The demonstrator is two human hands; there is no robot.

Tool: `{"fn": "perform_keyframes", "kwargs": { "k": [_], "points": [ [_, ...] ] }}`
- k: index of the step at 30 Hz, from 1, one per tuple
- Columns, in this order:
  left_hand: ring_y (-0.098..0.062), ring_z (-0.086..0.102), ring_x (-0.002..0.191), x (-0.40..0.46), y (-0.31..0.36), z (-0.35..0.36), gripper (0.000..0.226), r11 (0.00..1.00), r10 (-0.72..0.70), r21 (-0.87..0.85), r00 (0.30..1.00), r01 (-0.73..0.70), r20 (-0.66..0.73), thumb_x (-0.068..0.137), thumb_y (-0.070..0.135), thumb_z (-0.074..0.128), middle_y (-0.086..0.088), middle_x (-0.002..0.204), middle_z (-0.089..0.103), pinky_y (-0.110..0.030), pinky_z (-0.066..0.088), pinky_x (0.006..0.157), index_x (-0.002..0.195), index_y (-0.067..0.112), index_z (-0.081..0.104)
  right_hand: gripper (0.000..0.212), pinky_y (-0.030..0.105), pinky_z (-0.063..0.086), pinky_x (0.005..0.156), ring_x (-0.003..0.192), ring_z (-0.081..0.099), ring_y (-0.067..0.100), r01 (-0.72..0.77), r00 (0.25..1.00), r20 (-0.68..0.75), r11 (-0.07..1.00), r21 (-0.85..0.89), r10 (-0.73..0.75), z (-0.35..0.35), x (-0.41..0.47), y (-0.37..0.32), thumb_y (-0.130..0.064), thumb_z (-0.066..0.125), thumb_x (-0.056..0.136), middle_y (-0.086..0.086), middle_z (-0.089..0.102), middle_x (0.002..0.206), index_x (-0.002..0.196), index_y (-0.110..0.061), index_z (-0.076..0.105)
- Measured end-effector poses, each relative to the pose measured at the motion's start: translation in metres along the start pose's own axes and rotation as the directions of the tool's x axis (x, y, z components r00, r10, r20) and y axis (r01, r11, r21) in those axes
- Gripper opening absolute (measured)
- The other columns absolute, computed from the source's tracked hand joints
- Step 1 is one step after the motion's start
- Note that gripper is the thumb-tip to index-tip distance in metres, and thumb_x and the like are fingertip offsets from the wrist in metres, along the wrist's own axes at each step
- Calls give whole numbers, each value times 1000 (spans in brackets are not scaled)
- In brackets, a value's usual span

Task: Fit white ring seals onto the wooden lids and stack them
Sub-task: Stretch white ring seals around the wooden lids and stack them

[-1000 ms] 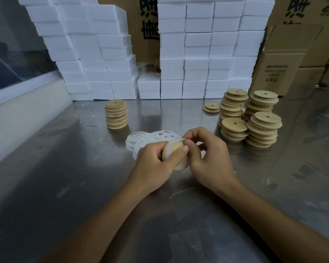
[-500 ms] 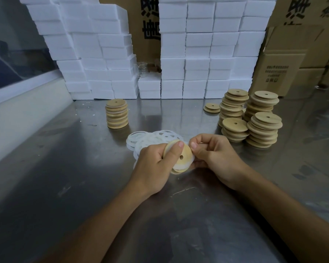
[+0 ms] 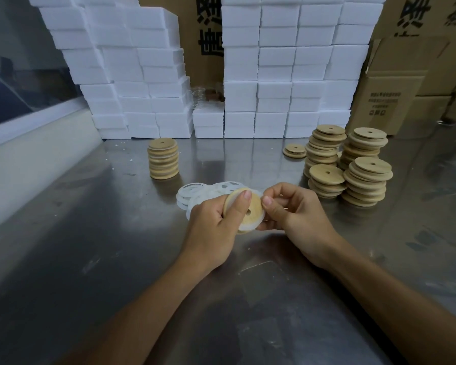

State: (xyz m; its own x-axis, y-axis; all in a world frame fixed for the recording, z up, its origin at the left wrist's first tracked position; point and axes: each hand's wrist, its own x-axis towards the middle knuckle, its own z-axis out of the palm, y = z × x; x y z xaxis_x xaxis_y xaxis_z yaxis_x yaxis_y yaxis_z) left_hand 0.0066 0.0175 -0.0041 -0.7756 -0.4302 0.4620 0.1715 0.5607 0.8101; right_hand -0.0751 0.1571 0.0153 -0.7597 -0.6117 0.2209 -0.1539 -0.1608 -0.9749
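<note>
My left hand [image 3: 213, 222] grips a round wooden lid [image 3: 253, 206] with a small centre hole, held on edge above the steel table, thumb across its face. A white ring seal [image 3: 249, 226] runs around the lid's lower rim. My right hand [image 3: 298, 209] pinches the lid's right edge with thumb and fingertips. Behind the hands lies a loose pile of white ring seals [image 3: 195, 192]. One neat stack of lids [image 3: 163, 159] stands at the left back. Several uneven stacks of lids [image 3: 353, 167] stand at the right.
Walls of white foam boxes [image 3: 274, 75] line the table's far edge, with cardboard cartons [image 3: 395, 101] at the back right. Two lids [image 3: 295, 150] lie apart near the right stacks. A pale ledge [image 3: 24, 159] borders the steel table [image 3: 116, 246] on the left.
The lid has turned so its face with the hole shows. My right hand has shifted from over the lid to its right edge.
</note>
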Motion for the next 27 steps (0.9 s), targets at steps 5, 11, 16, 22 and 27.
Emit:
{"fn": "perform_keyframes", "kwargs": {
  "k": [5, 11, 16, 22, 27],
  "points": [
    [-13, 66, 85, -1, 0, -1, 46, 1000, 8, 10, 1000, -9, 25, 92, 50, 46, 2, 86, 73, -36, 53, 78, 92, 14, 75, 11, 30, 61, 63, 67, 68, 19, -54, 998, 12, 998, 19, 54, -1, 1, 1, 2, 53, 95, 15, 68, 73, 87, 2, 60],
    [-15, 66, 83, -2, -2, 0, 60, 996, 39, 81, 999, -40, 24, 88, 64, 39, 2, 84, 72, -42, 53, 76, 90, 15, 74, 15, 33, 60, 61, 65, 70, 21, -135, 991, 26, 989, 59, 134, -7, 3, -1, 3, 55, 94, 12, 69, 67, 81, 1, 60],
    [-9, 64, 87, -2, -4, 1, 59, 986, 77, 151, 997, -78, 8, 89, 63, 38, 7, 89, 72, -33, 52, 79, 97, 18, 75, 18, 34, 59, 66, 70, 70, 22, -128, 991, 40, 986, 104, 125, -8, 5, 2, 1, 57, 94, 14, 68, 70, 78, -3, 63],
    [-5, 61, 85, 1, -3, -1, 43, 989, 81, 125, 997, -79, -10, 92, 53, 47, 14, 84, 67, -17, 45, 75, 97, 19, 72, 11, 29, 58, 68, 73, 67, 17, -110, 992, 76, 987, 119, 101, -8, 6, 5, -5, 58, 95, 11, 69, 75, 85, -3, 63],
    [-4, 65, 87, 0, -3, 0, 48, 990, 4, 139, 997, -14, 77, 82, 65, 51, 13, 91, 72, -33, 55, 78, 103, 27, 73, 17, 26, 54, 64, 69, 63, 9, 90, 994, -50, 990, -108, -96, -3, 3, 8, 2, 56, 95, 2, 67, 75, 84, -10, 62]
  ]
}}
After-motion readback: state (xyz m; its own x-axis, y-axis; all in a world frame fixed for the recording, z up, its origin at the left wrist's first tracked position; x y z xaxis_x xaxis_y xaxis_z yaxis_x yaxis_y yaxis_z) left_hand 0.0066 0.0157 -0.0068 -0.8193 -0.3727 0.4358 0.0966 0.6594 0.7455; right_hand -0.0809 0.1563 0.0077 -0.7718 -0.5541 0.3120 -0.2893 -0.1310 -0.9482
